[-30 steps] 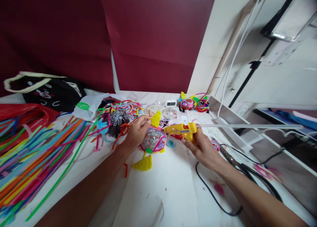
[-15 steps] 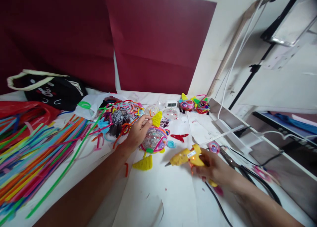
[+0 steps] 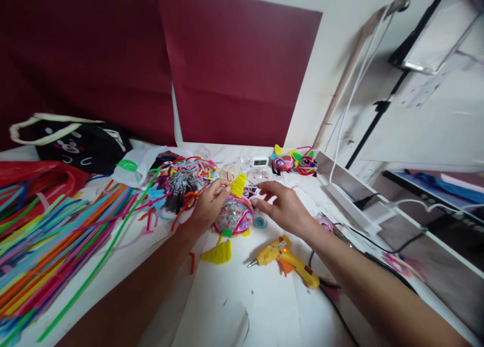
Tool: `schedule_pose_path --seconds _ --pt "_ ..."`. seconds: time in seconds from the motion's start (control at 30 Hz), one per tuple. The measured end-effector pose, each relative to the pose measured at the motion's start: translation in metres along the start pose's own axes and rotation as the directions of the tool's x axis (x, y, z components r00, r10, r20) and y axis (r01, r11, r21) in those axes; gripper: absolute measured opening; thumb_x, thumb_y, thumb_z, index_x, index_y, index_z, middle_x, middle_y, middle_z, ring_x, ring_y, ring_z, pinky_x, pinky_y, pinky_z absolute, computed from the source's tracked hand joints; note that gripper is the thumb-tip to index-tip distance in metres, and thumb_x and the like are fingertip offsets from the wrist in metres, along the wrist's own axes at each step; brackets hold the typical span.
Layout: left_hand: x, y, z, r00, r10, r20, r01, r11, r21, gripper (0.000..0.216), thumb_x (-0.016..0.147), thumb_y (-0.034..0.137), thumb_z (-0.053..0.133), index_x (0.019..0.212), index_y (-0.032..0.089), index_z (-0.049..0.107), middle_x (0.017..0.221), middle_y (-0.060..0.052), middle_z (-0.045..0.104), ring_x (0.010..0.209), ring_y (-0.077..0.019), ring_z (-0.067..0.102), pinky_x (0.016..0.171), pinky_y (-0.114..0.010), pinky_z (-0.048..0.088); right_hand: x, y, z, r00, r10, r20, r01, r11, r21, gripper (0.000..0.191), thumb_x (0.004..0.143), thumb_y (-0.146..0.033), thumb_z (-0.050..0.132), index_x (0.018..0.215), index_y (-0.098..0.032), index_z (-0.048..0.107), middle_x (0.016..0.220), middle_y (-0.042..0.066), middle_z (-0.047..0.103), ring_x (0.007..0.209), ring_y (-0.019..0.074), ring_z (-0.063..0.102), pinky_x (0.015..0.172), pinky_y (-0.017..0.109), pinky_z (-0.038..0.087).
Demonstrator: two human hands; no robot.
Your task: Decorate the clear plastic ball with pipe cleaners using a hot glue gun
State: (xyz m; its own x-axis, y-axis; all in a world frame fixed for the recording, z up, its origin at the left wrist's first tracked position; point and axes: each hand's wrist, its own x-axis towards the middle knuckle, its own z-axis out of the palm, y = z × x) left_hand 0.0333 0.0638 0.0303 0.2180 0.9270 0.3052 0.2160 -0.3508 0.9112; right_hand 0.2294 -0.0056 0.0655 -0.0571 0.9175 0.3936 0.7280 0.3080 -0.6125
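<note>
Maroon sheets [image 3: 242, 74] cover most of the wall behind; below them runs the white counter [image 3: 176, 289], pretty crowded. Left side: a long bundle of coloured fuzzy stems [image 3: 68, 246], spread loose, with the black bag [image 3: 85, 153] behind it — pale handles, face print — and red plastic [image 3: 71, 175] just in front of the bag. A mixed tangle of short stems [image 3: 192, 164] sits toward the back, left of centre, a dark shaggy bundle [image 3: 179, 185] in front of it. Left hand [image 3: 212, 200]: thumb and fingers clamped on the upper yellow fin [image 3: 238, 185], at the top edge of the fish-like craft [image 3: 231, 216]. Right hand [image 3: 280, 206]: thumb and fingers apart, over the craft's right end; from here I can't tell if the thumb touches it. Yellow glue gun [image 3: 282, 253] lies on its side, out of both hands, near side of the right one, metal nozzle pointing left, black cord [image 3: 336, 309] trailing off toward the near edge. The craft rests on the counter between the hands, see-through middle, pink-rimmed, eye at its right end. Two small eyed crafts, one pink [image 3: 283, 163] and one red-and-green [image 3: 305, 164], stand side by side at the back right. Lower yellow fin [image 3: 219, 252] lies just nearside of the main craft. White digital display [image 3: 260, 161] stands at the back. Smallest: a teal coil [image 3: 259, 222] just right of the craft, an orange snippet [image 3: 191, 263] left of the lower fin.
</note>
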Motion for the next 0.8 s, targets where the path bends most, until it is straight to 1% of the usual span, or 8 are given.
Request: schedule_pose_path --seconds 0.03,0.07,0.13,0.2,0.23,0.47,0.67,0.8 --pt "0.000 0.000 0.000 1.000 0.005 0.003 -0.005 1.000 0.001 0.026 0.083 0.044 0.054 0.095 0.022 0.059 0.073 0.002 0.063 0.070 -0.0177 0.060 0.063 -0.026 0.046 0.012 0.000 0.009 1.000 -0.018 0.001 0.018 1.000 0.024 0.032 0.085 -0.036 0.066 0.111 -0.016 0.064 0.098 0.009 0.070 0.080 0.0182 0.065 0.067 0.028 0.047" --pt "0.000 0.000 -0.001 1.000 0.012 0.007 -0.012 1.000 0.002 0.025 0.082 0.043 0.054 0.094 0.021 0.059 0.073 0.002 0.063 0.070 -0.0177 0.060 0.064 -0.026 0.047 0.023 0.000 0.017 0.999 -0.039 0.012 0.038 0.998 0.044 0.030 0.084 -0.034 0.067 0.108 -0.016 0.064 0.093 0.006 0.070 0.076 0.0164 0.063 0.066 0.026 0.046" --pt "0.001 0.000 -0.001 0.999 0.026 0.019 -0.027 1.000 0.004 0.025 0.082 0.043 0.055 0.093 0.021 0.059 0.075 0.002 0.064 0.073 -0.0181 0.062 0.067 -0.027 0.048 0.037 0.002 0.028 0.997 -0.073 0.025 0.071 0.995 0.066 0.012 0.086 -0.029 0.064 0.086 -0.017 0.065 0.076 0.001 0.066 0.068 0.0139 0.058 0.062 0.025 0.043" --pt "0.001 -0.001 -0.001 0.999 0.037 0.029 -0.037 0.999 0.002 0.025 0.082 0.043 0.055 0.094 0.021 0.059 0.078 0.001 0.066 0.077 -0.0187 0.063 0.070 -0.027 0.049 0.043 0.002 0.030 0.996 -0.088 0.018 0.087 0.994 0.072 0.019 0.087 -0.025 0.059 0.069 -0.018 0.058 0.065 -0.002 0.058 0.063 0.0129 0.052 0.060 0.024 0.039" --pt "0.001 -0.002 -0.001 0.999 0.040 0.032 -0.040 0.999 0.001 0.025 0.083 0.043 0.055 0.095 0.021 0.059 0.080 0.001 0.066 0.078 -0.0189 0.063 0.071 -0.027 0.049 0.044 0.002 0.029 0.996 -0.091 0.011 0.090 0.993 0.071 0.022 0.088 -0.024 0.057 0.066 -0.019 0.055 0.063 -0.002 0.055 0.062 0.0128 0.051 0.060 0.025 0.038" --pt "0.000 0.000 -0.001 0.997 0.065 0.039 -0.065 0.998 0.005 0.022 0.087 0.041 0.054 0.092 0.021 0.060 0.087 0.000 0.067 0.086 -0.0195 0.064 0.080 -0.028 0.048 0.029 0.003 0.014 0.994 -0.103 0.029 0.101 0.993 0.066 0.020 0.087 -0.022 0.054 0.066 -0.020 0.051 0.065 -0.001 0.055 0.063 0.0145 0.048 0.061 0.026 0.035" --pt "0.001 -0.002 0.000 0.995 0.073 0.062 -0.072 0.997 -0.018 0.021 0.088 0.041 0.053 0.094 0.021 0.059 0.096 -0.002 0.071 0.097 -0.0211 0.067 0.086 -0.029 0.049 0.024 0.009 0.019 0.995 -0.089 0.033 0.086 0.992 0.088 0.022 0.087 -0.022 0.053 0.066 -0.021 0.047 0.063 -0.003 0.050 0.060 0.0132 0.045 0.059 0.025 0.033" --pt "0.002 -0.005 0.000 0.994 0.082 0.069 -0.081 0.997 -0.014 0.022 0.088 0.041 0.054 0.094 0.021 0.059 0.097 -0.002 0.070 0.096 -0.0204 0.067 0.086 -0.029 0.049 0.024 0.011 0.022 0.996 -0.090 0.023 0.087 0.990 0.108 0.024 0.087 -0.024 0.053 0.065 -0.022 0.044 0.063 -0.003 0.047 0.061 0.0132 0.043 0.059 0.025 0.032"
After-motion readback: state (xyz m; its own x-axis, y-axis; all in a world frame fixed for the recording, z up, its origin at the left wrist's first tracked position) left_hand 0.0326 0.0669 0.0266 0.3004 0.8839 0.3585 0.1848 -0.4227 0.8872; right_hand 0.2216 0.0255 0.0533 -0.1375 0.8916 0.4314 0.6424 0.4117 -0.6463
